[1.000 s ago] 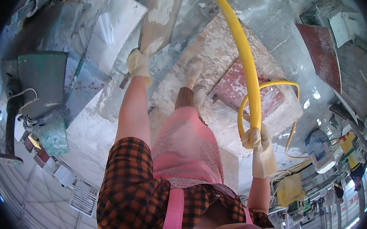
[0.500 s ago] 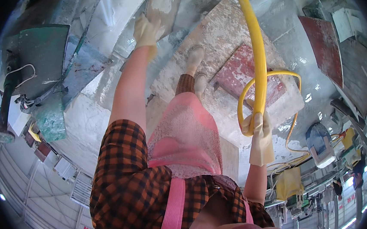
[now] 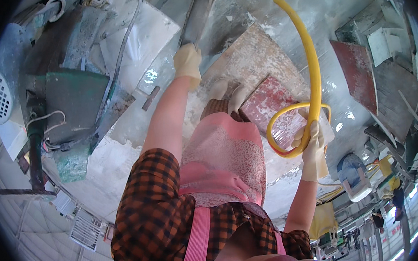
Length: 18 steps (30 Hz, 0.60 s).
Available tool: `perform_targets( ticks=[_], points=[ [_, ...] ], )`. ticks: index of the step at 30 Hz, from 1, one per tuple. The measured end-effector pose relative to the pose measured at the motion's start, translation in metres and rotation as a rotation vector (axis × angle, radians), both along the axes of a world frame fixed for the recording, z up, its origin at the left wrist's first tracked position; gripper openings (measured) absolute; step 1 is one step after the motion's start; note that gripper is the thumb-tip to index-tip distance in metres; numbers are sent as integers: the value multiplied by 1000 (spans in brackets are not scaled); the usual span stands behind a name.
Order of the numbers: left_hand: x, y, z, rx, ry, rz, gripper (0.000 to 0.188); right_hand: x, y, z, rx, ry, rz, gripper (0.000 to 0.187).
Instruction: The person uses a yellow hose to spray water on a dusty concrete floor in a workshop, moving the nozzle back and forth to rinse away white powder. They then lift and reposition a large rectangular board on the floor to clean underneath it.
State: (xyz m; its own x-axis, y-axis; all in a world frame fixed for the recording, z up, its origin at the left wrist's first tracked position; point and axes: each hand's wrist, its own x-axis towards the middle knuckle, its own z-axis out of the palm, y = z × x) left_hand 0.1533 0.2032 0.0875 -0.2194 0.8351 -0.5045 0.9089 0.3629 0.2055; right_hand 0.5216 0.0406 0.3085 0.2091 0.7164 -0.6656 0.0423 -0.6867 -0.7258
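Note:
My left hand [image 3: 188, 63], in a cream rubber glove, is closed on the near end of a long, narrow grey board [image 3: 199, 17]. The board slants away toward the top of the view. Over on the right, my gloved right hand [image 3: 313, 147] is wrapped round a thick yellow hose [image 3: 312, 63]. From this grip the hose arcs up to an end where a whitish stream, apparently water, comes out leftward. A thinner loop of yellow hose hangs beside the same hand. Below it lies a worn red board [image 3: 271, 101] on a larger scuffed board [image 3: 251, 43].
Wet floor surrounds my feet [image 3: 236, 98]. Large sheets and a dark green panel [image 3: 77, 104] stand at left beside a green metal post [image 3: 34, 144]. Another red board [image 3: 356, 72] leans at right, with a blue-and-white container [image 3: 354, 177] nearer me. A short bar [image 3: 151, 98] lies left of my arm.
My left hand has moved nearer and closed on the grey board, which now sits at a steeper angle. The hose has swung right with my right hand, its streaming end coming into view.

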Motion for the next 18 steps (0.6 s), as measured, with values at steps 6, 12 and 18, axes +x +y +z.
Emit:
perform_targets(
  ticks=[6, 12, 18],
  points=[
    [-23, 12, 17, -62, 15, 3, 38, 29, 45, -2, 61, 106, -20, 62],
    [-45, 2, 21, -55, 127, 13, 37, 54, 90, -12, 38, 118, -32, 66],
    [-44, -58, 40, -131, 84, 46, 31, 73, 137, -9, 49, 178, -18, 74]
  ],
)
